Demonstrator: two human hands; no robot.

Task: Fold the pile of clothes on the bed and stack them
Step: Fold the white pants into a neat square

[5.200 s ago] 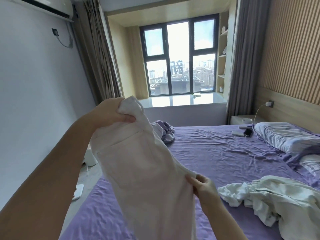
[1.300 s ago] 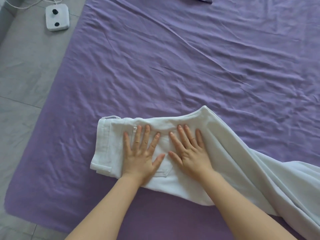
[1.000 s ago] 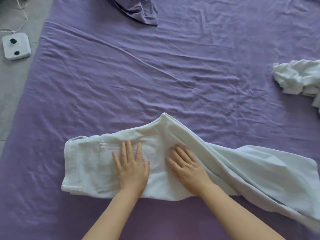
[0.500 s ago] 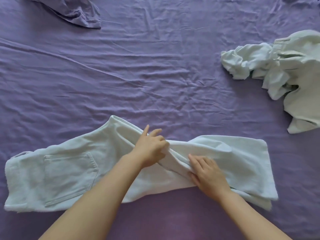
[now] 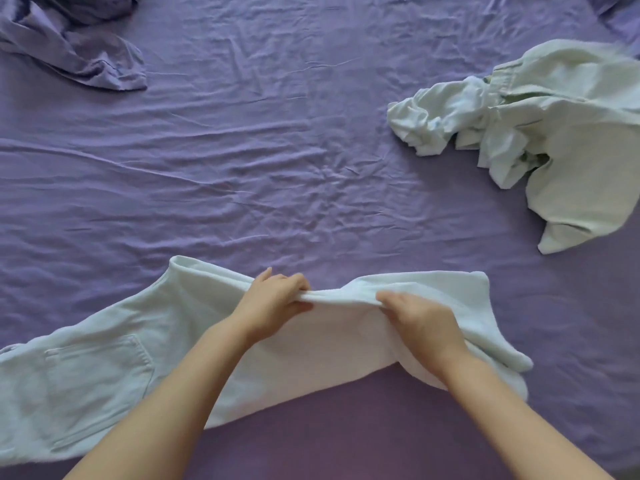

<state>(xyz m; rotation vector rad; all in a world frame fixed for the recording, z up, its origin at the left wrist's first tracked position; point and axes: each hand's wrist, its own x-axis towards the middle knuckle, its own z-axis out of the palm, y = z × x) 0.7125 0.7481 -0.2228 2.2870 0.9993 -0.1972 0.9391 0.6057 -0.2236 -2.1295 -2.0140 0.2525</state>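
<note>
Head view: a pair of white trousers (image 5: 114, 372) lies on the purple bed sheet (image 5: 263, 161), its long axis running left to right across the lower part of the picture. The waist end with its back pocket points left and runs off the left edge; the leg end points right and is doubled over into a loose hump. The left hand (image 5: 273, 303) is closed on a raised ridge of the leg fabric, fingers curled over the top of the fold and thumb beneath. The right hand (image 5: 419, 323) pinches the same ridge just to the right of the left fingers, knuckles up, with the leg hem bunched past its fingers on the right side. Between the two hands the cloth is pulled into a taut lifted edge, while the rest of the trousers rests flat on the sheet.

Well beyond the right fingers, up and to the right, lies a crumpled heap of pale clothes (image 5: 540, 133), unfolded. Far beyond the left fingers, at the upper left corner, lies a rumpled purple garment (image 5: 76, 50).
</note>
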